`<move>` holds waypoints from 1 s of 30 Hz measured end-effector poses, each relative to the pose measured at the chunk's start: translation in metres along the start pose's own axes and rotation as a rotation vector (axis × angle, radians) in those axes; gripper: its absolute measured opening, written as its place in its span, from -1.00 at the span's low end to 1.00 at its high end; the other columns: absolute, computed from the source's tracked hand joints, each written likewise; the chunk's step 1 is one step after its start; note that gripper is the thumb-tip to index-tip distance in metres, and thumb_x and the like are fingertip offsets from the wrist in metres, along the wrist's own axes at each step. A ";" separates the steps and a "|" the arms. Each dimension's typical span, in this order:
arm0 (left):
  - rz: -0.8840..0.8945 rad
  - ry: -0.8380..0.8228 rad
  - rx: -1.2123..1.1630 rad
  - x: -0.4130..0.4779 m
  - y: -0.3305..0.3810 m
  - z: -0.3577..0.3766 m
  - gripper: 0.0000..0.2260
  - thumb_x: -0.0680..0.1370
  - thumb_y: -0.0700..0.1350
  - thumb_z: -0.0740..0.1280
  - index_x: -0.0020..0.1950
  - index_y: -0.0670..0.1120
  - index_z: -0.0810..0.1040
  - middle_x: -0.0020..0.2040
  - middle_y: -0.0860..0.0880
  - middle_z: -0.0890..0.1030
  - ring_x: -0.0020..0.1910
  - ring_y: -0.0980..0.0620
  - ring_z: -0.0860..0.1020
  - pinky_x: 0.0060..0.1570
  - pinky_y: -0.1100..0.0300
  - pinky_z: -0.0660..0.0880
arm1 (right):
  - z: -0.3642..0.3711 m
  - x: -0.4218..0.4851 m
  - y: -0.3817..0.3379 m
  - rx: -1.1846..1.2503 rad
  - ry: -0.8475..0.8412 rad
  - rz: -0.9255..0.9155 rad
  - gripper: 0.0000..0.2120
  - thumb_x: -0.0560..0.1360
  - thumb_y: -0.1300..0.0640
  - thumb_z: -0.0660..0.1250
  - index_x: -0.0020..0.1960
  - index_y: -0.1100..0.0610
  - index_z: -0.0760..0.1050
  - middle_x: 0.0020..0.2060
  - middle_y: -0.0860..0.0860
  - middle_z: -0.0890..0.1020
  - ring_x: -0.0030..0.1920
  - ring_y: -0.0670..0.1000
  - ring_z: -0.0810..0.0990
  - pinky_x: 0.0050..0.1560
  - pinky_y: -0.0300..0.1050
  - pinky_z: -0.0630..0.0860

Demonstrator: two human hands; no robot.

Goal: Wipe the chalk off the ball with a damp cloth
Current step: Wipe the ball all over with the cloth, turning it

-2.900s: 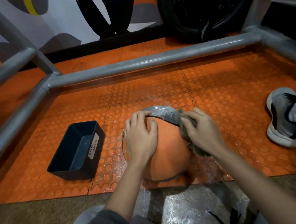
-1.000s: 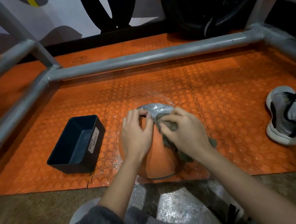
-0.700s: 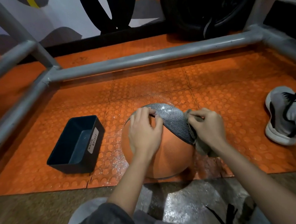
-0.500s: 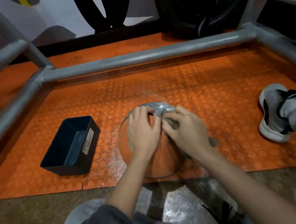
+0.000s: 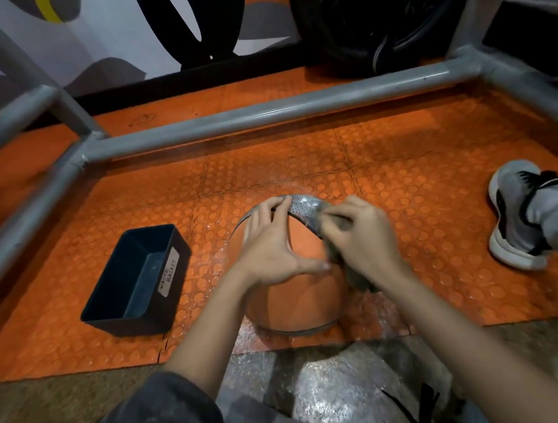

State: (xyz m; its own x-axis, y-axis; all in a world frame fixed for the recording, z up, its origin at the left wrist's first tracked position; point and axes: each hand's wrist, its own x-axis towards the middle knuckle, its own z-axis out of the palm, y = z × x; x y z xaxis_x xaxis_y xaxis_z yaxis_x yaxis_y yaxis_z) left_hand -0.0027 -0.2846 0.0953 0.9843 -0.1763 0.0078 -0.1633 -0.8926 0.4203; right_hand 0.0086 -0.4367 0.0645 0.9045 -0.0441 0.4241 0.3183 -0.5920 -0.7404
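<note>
An orange ball (image 5: 300, 298) with a grey textured band across its top rests on the orange studded mat, in the middle of the view. My left hand (image 5: 271, 246) lies flat on the ball's upper left side, fingers spread over the top. My right hand (image 5: 359, 237) presses a grey damp cloth (image 5: 357, 277) against the ball's upper right, over the grey band. Part of the cloth hangs below my palm. The ball's right side is hidden behind that hand.
A dark blue bin (image 5: 137, 281) labelled "waste basket" stands left of the ball. A grey metal frame (image 5: 260, 116) runs across the back and both sides. My shoe (image 5: 519, 217) rests on the mat at right. A black tyre (image 5: 377, 11) stands behind.
My right hand has rubbed the cloth back and forth over the ball's upper right, out to the side and back to the top. My left hand stays on the ball.
</note>
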 end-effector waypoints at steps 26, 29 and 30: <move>0.000 -0.035 -0.021 -0.007 0.002 -0.001 0.05 0.27 0.23 0.50 0.55 -0.01 -0.04 0.50 0.04 0.01 0.49 0.06 -0.04 0.42 0.11 -0.11 | -0.002 -0.008 0.042 0.149 0.065 0.275 -0.86 0.49 0.20 0.36 -0.04 0.21 0.67 -0.24 0.08 0.60 -0.14 0.13 0.60 -0.17 -0.12 0.38; -0.006 -0.016 0.002 -0.006 0.004 0.002 0.04 0.28 0.24 0.49 0.55 -0.02 -0.06 0.50 0.03 0.01 0.49 0.05 -0.05 0.44 0.09 -0.12 | 0.001 -0.008 0.026 0.105 0.089 0.212 -0.86 0.48 0.17 0.35 -0.08 0.16 0.68 -0.24 0.06 0.59 -0.16 0.14 0.58 -0.16 -0.01 0.44; -0.006 -0.009 0.005 -0.006 0.005 0.003 0.04 0.28 0.24 0.50 0.55 -0.02 -0.06 0.50 0.03 0.01 0.49 0.05 -0.05 0.44 0.09 -0.12 | 0.003 -0.008 0.015 0.086 0.088 0.126 -0.86 0.48 0.16 0.35 -0.08 0.14 0.68 -0.22 0.04 0.59 -0.16 0.13 0.58 -0.17 -0.01 0.45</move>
State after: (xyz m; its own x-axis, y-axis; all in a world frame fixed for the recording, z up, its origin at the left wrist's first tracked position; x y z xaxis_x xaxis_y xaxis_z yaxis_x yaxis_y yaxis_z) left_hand -0.0093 -0.2892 0.0945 0.9847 -0.1743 -0.0029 -0.1573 -0.8957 0.4158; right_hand 0.0068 -0.4428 0.0488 0.9116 -0.1864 0.3663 0.2304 -0.5062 -0.8311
